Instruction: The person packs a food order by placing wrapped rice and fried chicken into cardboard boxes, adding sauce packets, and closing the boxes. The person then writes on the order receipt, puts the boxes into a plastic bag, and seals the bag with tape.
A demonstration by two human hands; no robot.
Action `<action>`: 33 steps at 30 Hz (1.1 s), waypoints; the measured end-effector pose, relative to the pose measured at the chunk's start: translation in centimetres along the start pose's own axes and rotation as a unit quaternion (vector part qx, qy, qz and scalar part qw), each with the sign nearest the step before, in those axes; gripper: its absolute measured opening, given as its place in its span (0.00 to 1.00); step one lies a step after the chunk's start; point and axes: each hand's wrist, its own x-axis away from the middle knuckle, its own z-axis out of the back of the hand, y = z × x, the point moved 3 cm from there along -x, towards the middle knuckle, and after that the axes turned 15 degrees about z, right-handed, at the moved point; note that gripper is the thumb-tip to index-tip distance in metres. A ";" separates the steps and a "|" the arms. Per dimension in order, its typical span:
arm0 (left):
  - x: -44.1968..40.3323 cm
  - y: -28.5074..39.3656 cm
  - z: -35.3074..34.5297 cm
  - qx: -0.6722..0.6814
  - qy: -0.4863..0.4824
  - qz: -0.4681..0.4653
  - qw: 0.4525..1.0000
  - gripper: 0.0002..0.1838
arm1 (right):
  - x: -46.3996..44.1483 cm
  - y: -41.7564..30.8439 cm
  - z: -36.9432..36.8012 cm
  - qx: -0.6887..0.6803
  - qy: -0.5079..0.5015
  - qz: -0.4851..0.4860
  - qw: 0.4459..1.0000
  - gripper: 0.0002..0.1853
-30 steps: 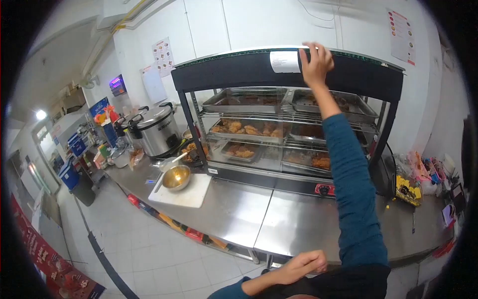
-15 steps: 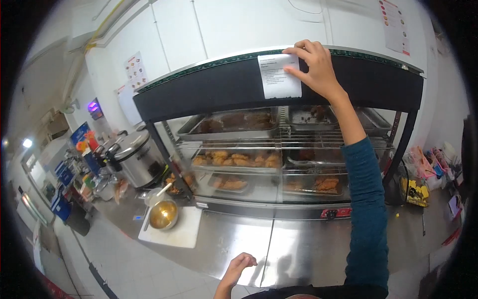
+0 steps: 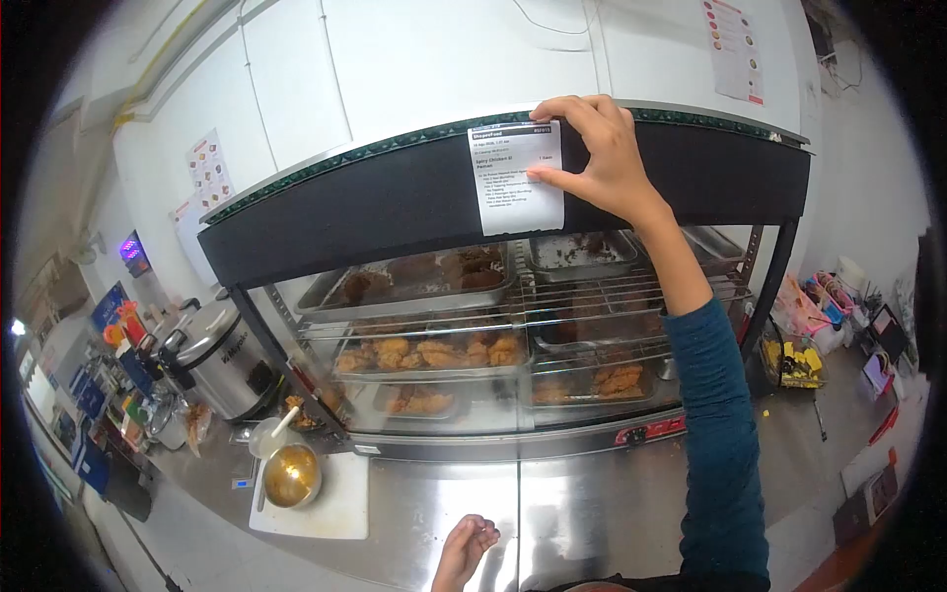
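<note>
A printed white paper receipt (image 3: 513, 202) lies against the black top panel (image 3: 365, 212) of a glass food warmer. My right hand (image 3: 607, 163) reaches up to it, index finger at its upper edge and thumb on its right side. Thumb and index finger form a wide C over the paper. Low in front, my left hand (image 3: 468, 548) hovers near the steel counter (image 3: 434, 493), its fingers curled and nothing visible in them. Behind the glass, fried chicken pieces (image 3: 429, 352) fill a metal tray, and a dark-crusted tray (image 3: 404, 281) rests on the rack above.
At the left, a metal bowl (image 3: 293, 477) with orange-brown residue stands on a white cutting board (image 3: 340, 503). A large steel cooker (image 3: 225, 360) is behind it. Yellow packets (image 3: 794, 360) fill a basket right of the warmer. Posters (image 3: 733, 49) hang on the wall.
The view has moved closer to the warmer and tilted. More of the receipt's printed header now shows, and my thumb and index finger look farther apart. My left hand stays low, fingers curled.
</note>
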 end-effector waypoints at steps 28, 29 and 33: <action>2.0 -1.0 2.8 0.024 0.050 0.004 0.998 0.09 | -0.6 -1.6 -1.0 0.160 -0.048 0.049 0.985 0.28; 2.2 -0.9 2.9 0.026 0.052 0.000 0.998 0.09 | -0.7 -1.7 -1.1 0.164 -0.057 0.052 0.983 0.28; 3.1 -0.7 3.2 0.020 0.084 0.000 0.996 0.08 | -0.9 -1.9 -1.2 0.169 -0.072 0.073 0.980 0.32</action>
